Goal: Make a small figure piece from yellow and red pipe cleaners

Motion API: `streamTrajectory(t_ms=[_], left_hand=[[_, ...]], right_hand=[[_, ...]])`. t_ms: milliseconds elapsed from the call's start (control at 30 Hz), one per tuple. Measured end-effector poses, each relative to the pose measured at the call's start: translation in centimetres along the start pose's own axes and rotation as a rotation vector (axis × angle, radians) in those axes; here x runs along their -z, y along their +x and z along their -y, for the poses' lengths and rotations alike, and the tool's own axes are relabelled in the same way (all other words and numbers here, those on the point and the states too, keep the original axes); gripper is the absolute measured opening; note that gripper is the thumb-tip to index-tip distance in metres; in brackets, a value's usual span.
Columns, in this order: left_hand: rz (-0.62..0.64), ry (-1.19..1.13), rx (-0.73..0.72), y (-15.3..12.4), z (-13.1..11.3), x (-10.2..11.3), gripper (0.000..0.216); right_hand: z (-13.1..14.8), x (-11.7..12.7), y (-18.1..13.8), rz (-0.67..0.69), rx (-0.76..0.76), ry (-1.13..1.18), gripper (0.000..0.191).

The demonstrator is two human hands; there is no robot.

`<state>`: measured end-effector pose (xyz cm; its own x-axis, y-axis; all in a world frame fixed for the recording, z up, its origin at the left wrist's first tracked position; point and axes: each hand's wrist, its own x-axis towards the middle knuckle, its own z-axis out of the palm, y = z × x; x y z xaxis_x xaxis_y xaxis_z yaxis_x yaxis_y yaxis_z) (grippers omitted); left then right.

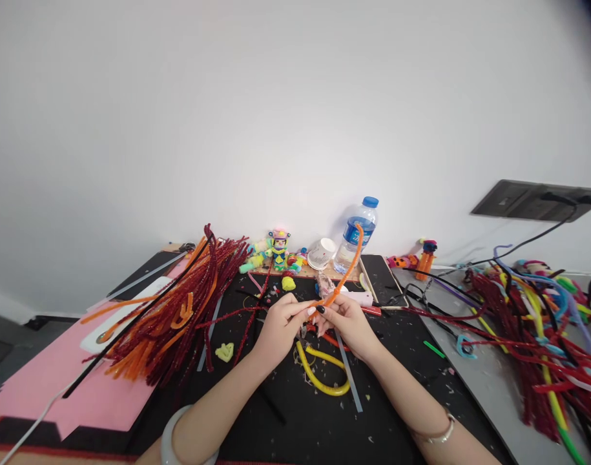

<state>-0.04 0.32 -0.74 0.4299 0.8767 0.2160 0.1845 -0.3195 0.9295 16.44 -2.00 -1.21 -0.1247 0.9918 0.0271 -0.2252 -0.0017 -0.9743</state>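
Note:
Both hands meet over the middle of the black mat (392, 400), pinching an orange pipe cleaner (348, 271). My left hand (285, 326) is closed on it from the left, thumb and fingertips pressed together. My right hand (348, 323) pinches it close beside, near a small twist or knot. From there one long end rises up and to the right, curving at its tip in front of the water bottle. Under the hands lies a yellow loop (324, 389) with a red-orange piece (328, 337) partly hidden above it. A clear glue stick (351, 381) lies slantwise nearby.
Dark red and orange pipe cleaners (188, 316) are heaped at left on pink sheets (111, 400). Behind stand a small doll figure (279, 248), a paper cup (321, 253) and a water bottle (353, 242). More coloured pipe cleaners (528, 349) pile up at right, below a wall socket (528, 200).

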Motion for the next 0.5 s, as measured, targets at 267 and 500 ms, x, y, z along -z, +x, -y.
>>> streamTrajectory(t_ms=[267,500], left_hand=[[0.093,0.077,-0.032,-0.10,-0.29,-0.07,0.032],[0.170,0.176,-0.145,0.01,-0.07,-0.04,0.024]], right_hand=[[-0.02,-0.08,0.05,0.031,0.022,-0.012,0.022],[-0.20,-0.03,0.15,-0.057,0.043,0.025,0.022]])
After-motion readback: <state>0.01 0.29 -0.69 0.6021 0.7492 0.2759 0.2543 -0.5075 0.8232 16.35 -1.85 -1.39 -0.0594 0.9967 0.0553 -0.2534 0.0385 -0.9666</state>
